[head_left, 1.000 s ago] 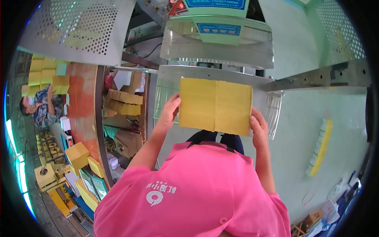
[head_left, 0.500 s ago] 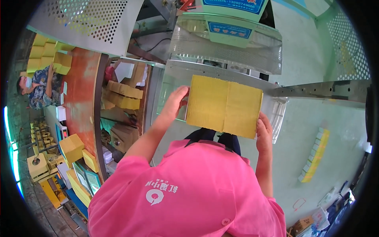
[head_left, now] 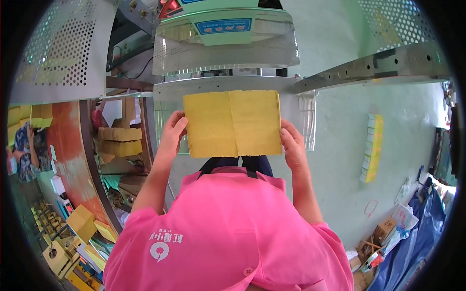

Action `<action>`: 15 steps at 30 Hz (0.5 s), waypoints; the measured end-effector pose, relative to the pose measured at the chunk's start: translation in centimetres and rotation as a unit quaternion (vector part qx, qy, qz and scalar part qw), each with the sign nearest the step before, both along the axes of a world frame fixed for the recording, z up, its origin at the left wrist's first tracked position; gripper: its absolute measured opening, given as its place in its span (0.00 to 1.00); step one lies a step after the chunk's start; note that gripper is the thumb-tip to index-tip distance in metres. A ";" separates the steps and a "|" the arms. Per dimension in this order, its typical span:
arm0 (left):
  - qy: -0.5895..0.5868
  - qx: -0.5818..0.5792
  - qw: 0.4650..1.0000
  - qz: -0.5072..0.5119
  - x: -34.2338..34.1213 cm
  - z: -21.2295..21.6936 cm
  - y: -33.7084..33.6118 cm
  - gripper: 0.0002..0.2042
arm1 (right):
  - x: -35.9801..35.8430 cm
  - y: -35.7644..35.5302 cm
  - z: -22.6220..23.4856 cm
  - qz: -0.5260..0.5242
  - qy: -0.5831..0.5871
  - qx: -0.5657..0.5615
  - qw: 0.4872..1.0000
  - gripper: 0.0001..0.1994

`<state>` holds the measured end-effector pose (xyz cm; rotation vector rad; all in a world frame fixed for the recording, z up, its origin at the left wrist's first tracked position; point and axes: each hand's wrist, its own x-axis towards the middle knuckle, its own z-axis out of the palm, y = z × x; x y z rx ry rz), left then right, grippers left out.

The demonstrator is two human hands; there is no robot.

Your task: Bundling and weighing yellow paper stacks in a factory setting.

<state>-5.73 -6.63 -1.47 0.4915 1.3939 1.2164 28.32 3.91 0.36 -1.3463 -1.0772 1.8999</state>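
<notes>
A flat yellow cardboard sheet with a crease down its middle lies across the metal machine table, just below the perforated guard of the machine. My left hand grips the sheet's left edge, thumb on top. On the opposite side my right hand holds the right edge. The sheet's far edge is level with the table's front lip. My pink shirt fills the lower middle of the view.
Stacks of folded brown cartons sit on a shelf at the left, beside a red-brown bench. Another person works at far left. A row of yellow packs lies on the green floor at right; clutter and a blue tarp sit at lower right.
Both hands have carried the yellow sheet forward and up toward the machine, and it now sits squarer to the table edge. My view has tilted closer to the machine.
</notes>
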 end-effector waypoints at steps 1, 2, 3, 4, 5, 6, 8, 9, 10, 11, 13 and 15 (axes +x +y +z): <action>-0.001 0.010 1.000 0.016 0.4 0.1 -0.1 0.15 | 0.1 0.0 0.0 0.001 -0.003 0.003 1.000 0.21; -0.003 0.020 0.999 0.032 0.7 0.2 -0.2 0.15 | 0.3 0.0 -0.1 0.003 -0.005 0.006 1.000 0.21; -0.005 0.019 0.999 0.030 0.9 0.2 -0.3 0.15 | 0.3 -0.1 -0.3 0.001 -0.007 0.006 1.000 0.21; -0.009 0.019 0.999 0.027 0.9 0.2 -0.5 0.15 | 0.3 -0.2 -0.5 -0.003 -0.002 0.005 1.000 0.21; -0.013 0.018 0.999 0.023 0.9 0.2 -0.6 0.15 | 0.3 -0.2 -0.6 -0.007 0.002 0.004 1.000 0.21; -0.015 0.018 0.999 0.022 0.7 0.0 -0.6 0.15 | 0.3 -0.2 -0.5 -0.007 0.001 0.004 1.000 0.21; -0.057 -0.007 0.997 0.049 0.3 -0.4 -0.7 0.15 | 0.1 -0.1 -0.2 -0.001 -0.025 0.016 1.000 0.20; -0.058 -0.008 0.997 0.050 0.2 -0.5 -0.6 0.15 | 0.0 0.0 0.1 0.000 -0.025 0.016 1.000 0.20; -0.052 -0.024 0.997 0.050 0.2 -0.5 -0.3 0.14 | -0.3 0.2 0.4 -0.005 -0.031 0.008 0.999 0.20; -0.047 -0.040 0.997 0.051 0.2 -0.4 0.0 0.14 | -0.4 0.3 0.5 -0.009 -0.037 0.000 0.999 0.19; -0.025 -0.048 0.997 0.057 0.8 0.1 0.6 0.14 | -0.6 0.5 -0.1 -0.019 -0.013 -0.006 1.000 0.18; -0.002 -0.057 0.996 0.062 0.9 0.0 0.8 0.14 | -0.7 0.7 -0.3 -0.030 0.010 -0.011 0.999 0.17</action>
